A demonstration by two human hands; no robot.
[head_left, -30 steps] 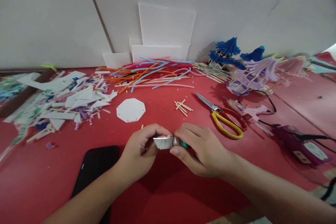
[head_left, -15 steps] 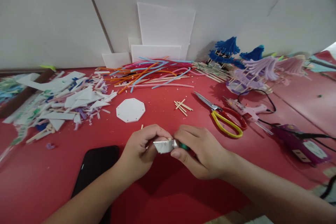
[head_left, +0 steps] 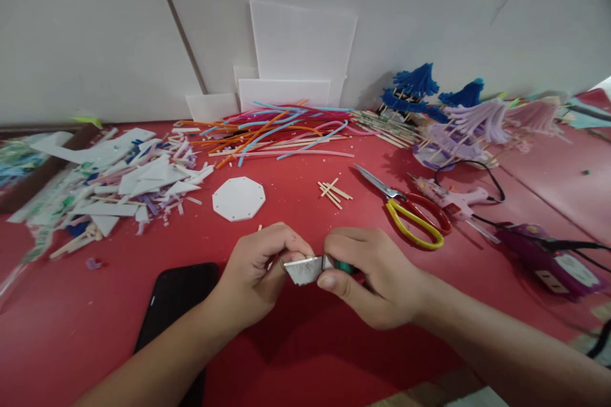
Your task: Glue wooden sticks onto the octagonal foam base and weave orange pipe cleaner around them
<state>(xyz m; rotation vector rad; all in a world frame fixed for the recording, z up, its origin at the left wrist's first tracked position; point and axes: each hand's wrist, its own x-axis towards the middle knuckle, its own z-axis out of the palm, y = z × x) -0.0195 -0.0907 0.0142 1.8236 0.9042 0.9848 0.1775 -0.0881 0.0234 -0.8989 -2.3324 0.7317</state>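
My right hand (head_left: 375,276) is closed around the green handle of a utility knife (head_left: 304,270), its wide metal blade pointing left. My left hand (head_left: 262,267) is closed in a pinch right at the blade, on what looks like a thin wooden stick; its fingers hide most of it. A pale stick end (head_left: 259,227) shows just past the left knuckles. Beyond the hands lie a small pile of short cut sticks (head_left: 334,192) and a white octagonal board (head_left: 238,199) with small holes near its edge.
Scissors (head_left: 396,203) and a pink glue gun (head_left: 453,200) lie to the right, by a purple power strip (head_left: 548,261). A black phone (head_left: 176,305) is under my left forearm. Scraps (head_left: 143,178) heap at left; pipe cleaners (head_left: 281,130) and small blue and lilac models (head_left: 477,121) stand behind.
The knife blade has shifted slightly right and down, away from the left fingertips, with my right hand. The left hand keeps its pinch. The whole view has moved a little.
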